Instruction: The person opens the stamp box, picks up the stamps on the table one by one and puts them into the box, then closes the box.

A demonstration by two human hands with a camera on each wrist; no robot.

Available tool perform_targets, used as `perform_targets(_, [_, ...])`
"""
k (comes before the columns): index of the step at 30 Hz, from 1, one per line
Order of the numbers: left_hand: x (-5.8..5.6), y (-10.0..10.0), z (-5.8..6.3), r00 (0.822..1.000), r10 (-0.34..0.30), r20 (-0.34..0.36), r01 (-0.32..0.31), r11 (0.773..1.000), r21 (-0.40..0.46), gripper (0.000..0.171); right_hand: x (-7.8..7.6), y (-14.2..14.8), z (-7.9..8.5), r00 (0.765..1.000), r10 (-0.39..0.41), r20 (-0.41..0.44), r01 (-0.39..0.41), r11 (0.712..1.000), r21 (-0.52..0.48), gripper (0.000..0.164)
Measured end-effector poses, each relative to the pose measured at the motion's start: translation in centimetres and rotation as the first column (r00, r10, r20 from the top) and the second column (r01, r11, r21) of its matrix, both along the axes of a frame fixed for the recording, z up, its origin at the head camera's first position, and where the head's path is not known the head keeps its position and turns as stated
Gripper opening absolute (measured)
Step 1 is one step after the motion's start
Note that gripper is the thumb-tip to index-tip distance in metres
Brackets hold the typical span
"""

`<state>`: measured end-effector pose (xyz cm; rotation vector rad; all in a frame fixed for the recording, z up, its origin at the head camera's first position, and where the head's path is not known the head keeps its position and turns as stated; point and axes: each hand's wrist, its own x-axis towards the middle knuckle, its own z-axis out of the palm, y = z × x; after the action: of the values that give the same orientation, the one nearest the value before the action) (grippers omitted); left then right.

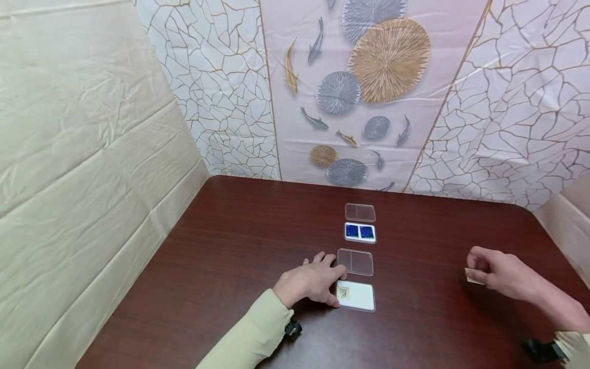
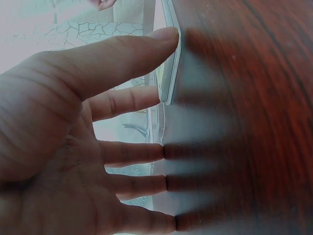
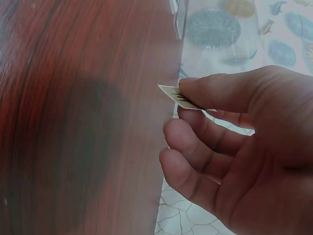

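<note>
A small cream perforated stamp (image 3: 182, 97) is pinched in the right hand (image 1: 500, 274) above the dark red wooden table (image 1: 230, 256); the left hand (image 1: 310, 281), fingers straight, touches the white rectangular card holder (image 1: 357, 295); beyond lie clear lids and a blue-filled holder (image 1: 360, 232).

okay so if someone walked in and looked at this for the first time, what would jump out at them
Probably the column of four small plastic cases down the middle of the dark wooden table: the case with two blue squares stands out most. The left hand touches the nearest, white case, which holds one stamp. Off to the right, the right hand pinches a small perforated stamp above the table.
</note>
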<state>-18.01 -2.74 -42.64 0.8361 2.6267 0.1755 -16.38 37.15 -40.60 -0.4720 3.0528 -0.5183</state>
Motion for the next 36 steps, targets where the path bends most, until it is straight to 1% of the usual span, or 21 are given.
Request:
perform_targets(3, [0.0,0.0,0.0,1.0,0.002,0.004,-0.002,1.0,0.0,0.044,-0.1,-0.4,-0.1,1.0,0.004,-0.014,-0.004,1.0,-0.008,0.024])
perform_targets(8, [0.0,-0.1,0.0,1.0,0.004,0.007,-0.004,1.0,0.0,0.044,-0.2,-1.1,-0.1,1.0,0.006,-0.014,-0.007,1.0,-0.015,0.024])
perform_targets(18, [0.0,0.0,0.0,1.0,0.011,0.019,-0.011,1.0,0.003,0.044,-0.2,-2.8,0.5,1.0,0.027,-0.013,-0.027,0.999,-0.019,0.024])
perform_targets(22, [0.0,0.0,0.0,1.0,0.01,0.017,-0.01,1.0,0.003,0.044,-0.2,-3.2,0.4,1.0,0.03,-0.007,-0.031,0.999,-0.031,0.024])
perform_targets(36, [0.1,0.0,0.1,1.0,0.009,0.014,-0.009,1.0,0.001,0.044,-0.2,-5.0,0.2,0.997,0.074,-0.032,-0.077,0.995,-0.07,0.026])
